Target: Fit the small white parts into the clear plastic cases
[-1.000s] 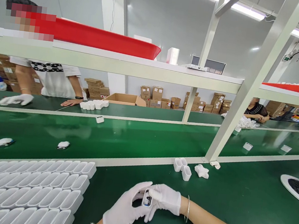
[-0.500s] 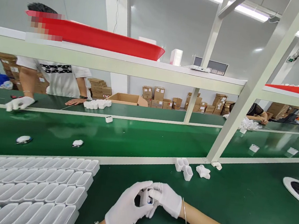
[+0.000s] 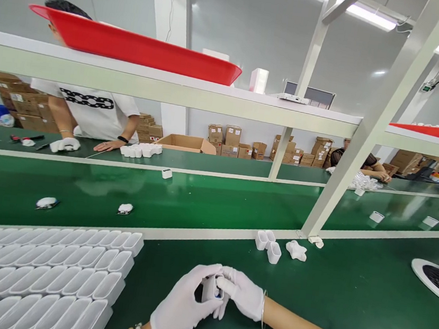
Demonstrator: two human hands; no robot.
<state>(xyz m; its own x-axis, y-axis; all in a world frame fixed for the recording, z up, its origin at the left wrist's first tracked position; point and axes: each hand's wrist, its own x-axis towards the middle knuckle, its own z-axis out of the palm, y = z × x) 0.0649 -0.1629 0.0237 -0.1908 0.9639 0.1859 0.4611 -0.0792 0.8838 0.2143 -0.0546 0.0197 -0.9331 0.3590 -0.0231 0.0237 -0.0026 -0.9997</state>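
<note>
Head view, my left hand (image 3: 183, 301): clamped around a white case (image 3: 209, 289).
My right hand (image 3: 242, 293): pinching its rim, forearm (image 3: 299, 328) slanting from near right.

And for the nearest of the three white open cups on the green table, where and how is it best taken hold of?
Probably pinch the outer side walls of the nearest cup just below its rim, coming from above and the near side. It stands opening up, its front wall faces the camera unobstructed, and the other two cups sit behind it.
</note>
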